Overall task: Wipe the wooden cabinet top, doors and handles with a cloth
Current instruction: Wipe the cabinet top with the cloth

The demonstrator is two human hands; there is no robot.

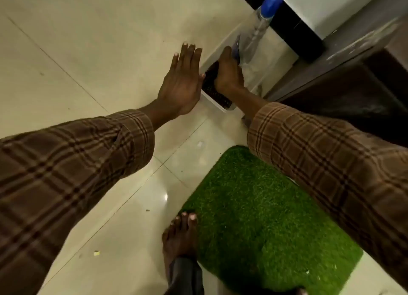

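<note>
My right hand (228, 74) reaches down to the floor and closes over a dark dotted cloth (209, 85) that lies in a shallow white tray (217, 106); its fingertips are hidden. My left hand (184, 82) is open with its fingers spread, the thumb touching the tray's left side. A dark wooden cabinet (344, 96) stands just right of the tray, and only its lower front and a grey ledge (326, 58) show. A clear spray bottle with a blue head (262, 23) stands just beyond my right hand.
Glossy cream floor tiles (92, 51) spread to the left and ahead. A green grass-like mat (265, 217) lies under my right arm, with my bare foot (181, 235) at its left edge. A white and black object (309, 18) sits at the upper right.
</note>
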